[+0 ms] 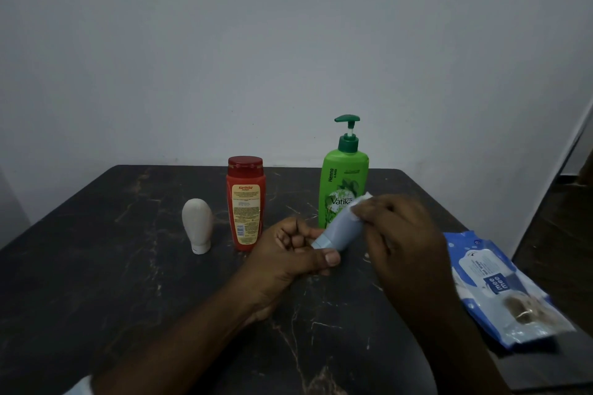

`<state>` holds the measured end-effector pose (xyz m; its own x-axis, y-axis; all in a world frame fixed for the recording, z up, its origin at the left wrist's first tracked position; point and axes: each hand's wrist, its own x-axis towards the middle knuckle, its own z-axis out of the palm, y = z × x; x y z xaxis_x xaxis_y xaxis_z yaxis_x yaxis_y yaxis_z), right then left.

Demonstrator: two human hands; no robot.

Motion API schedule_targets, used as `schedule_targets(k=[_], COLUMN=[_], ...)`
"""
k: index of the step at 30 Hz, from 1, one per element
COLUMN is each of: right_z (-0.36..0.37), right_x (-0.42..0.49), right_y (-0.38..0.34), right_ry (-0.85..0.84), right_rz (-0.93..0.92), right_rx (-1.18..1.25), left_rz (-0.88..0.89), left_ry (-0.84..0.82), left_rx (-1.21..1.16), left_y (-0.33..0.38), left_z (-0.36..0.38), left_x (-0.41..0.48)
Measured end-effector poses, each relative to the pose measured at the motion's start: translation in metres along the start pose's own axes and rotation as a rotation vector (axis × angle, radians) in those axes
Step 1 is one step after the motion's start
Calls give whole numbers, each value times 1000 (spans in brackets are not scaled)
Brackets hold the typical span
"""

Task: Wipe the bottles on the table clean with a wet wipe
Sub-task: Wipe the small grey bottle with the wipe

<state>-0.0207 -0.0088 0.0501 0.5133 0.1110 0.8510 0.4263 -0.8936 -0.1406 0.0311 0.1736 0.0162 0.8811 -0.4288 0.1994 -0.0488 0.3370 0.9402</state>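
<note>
Bottles wait on the dark surface (128,282) while I grip a small grey-blue tube (337,234) above it, my left hand (288,256) clamped around its cap end. My right hand (401,234) presses a white wet wipe (361,200) against its upper end, fingers closed on the wipe. To my right lies the blue wipes pack (500,285). Farther back stand a white bottle (197,224), a red bottle (245,202) and a green pump bottle (343,176).

Standing at table (96,266) rear, L to R: small upside-down tube (196,225), flip-cap bottle (245,202), pump bottle (342,183). Lying at R edge: wipes pack (500,285). Sitting in front, centre: both hands w/ tube (338,232).
</note>
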Motion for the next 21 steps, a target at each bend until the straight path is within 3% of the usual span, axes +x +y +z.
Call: schedule_targets(k=[5, 8, 15, 18, 21], right_z=[0, -1, 2, 5, 7], right_x=[3, 3, -2, -2, -2], right_y=[-17, -5, 26, 11, -11], right_ry=[-291, -256, 32, 1, -195], right_rz=[-180, -131, 76, 31, -90], right_rx=[124, 110, -46, -15, 90], left_rz=[-3, -4, 14, 30, 63], left_ry=[-15, 0, 29, 42, 41], left_rx=[0, 3, 40, 47, 66], left_y=[2, 0, -4, -5, -4], left_z=[-7, -5, -5, -5, -7], left_x=[-1, 2, 2, 2, 2])
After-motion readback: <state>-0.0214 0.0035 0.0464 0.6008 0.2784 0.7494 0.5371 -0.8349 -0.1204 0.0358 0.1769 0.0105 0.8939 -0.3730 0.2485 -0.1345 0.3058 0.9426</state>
